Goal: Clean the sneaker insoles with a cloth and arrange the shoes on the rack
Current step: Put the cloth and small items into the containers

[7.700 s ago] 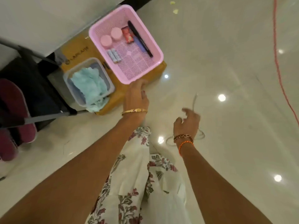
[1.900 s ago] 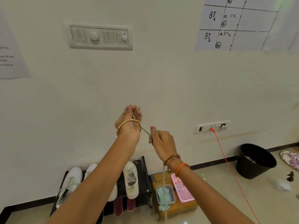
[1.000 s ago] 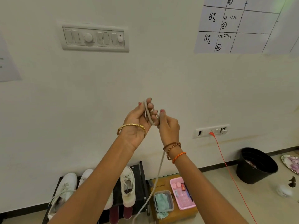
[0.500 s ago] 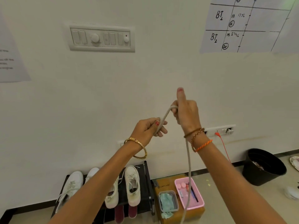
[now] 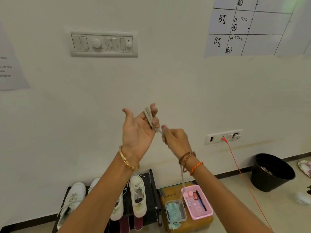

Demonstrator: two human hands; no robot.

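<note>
I hold a beige shoelace point(image 5: 149, 116) up in front of the wall. It is looped round the fingers of my left hand point(image 5: 137, 130), whose palm faces me with the thumb out. My right hand point(image 5: 175, 139) pinches the lace just right of those fingers, and the rest hangs down past my right wrist. Far below, white sneakers point(image 5: 138, 197) stand on a black shoe rack point(image 5: 152, 190), with dark red insoles point(image 5: 138, 223) poking out under them. A light blue cloth point(image 5: 173, 213) lies in a clear tub.
A pink basket point(image 5: 207, 211) of small items sits on a yellow box point(image 5: 170, 194) right of the rack. A black bin point(image 5: 271, 173) stands at the wall, and an orange cable point(image 5: 239, 172) runs from the wall socket point(image 5: 223, 137) to the floor.
My right hand has dropped from above to just right of my left hand. My left hand has turned palm up, and the lace now wraps its fingers.
</note>
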